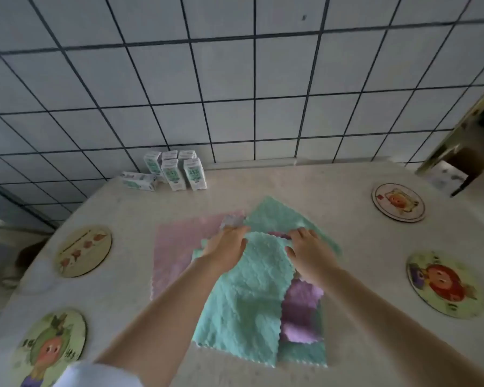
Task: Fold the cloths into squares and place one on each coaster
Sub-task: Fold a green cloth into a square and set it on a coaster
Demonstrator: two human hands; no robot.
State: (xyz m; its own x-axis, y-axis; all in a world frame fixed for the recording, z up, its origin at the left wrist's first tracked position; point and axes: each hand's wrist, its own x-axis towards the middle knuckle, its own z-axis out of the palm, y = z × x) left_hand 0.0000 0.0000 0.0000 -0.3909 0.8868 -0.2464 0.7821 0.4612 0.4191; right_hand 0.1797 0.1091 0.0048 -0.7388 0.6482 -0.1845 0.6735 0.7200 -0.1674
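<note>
Left hand (226,248) palm down on the far edge of the mint-green cloth (246,303), fingers stretched toward a blurred greyish cloth corner (232,220); pinching or only touching, cannot tell. Right hand (309,254) just beside it, fingers curled over the same folded edge, thumb on the near face, pinching the mint fabric.

Cloths heaped mid-way across the pale speckled tabletop (361,247): pink cloth (173,247) flat at the left, partly under the mint one; lilac cloth (301,311) showing from under it at the right. More mint fabric beyond the hands and at the near right corner, same piece or another not clear.

Four round picture coasters, all well apart from the cloths:
- far left coaster (84,251), row of small red figures, line of writing too blurred to read
- near left coaster (51,347), orange-faced cartoon figure, characters illegible
- far right coaster (398,202) and near right coaster (444,284), orange cartoon faces, lettering unreadable

By the tiled wall (235,79), white-and-green cartons (176,170), five upright, one lying carton (139,180) just left of them; green print, brand illegible. White sleeve (95,375) at the bottom edge. Forearms across the near cloths, hiding part of them.
</note>
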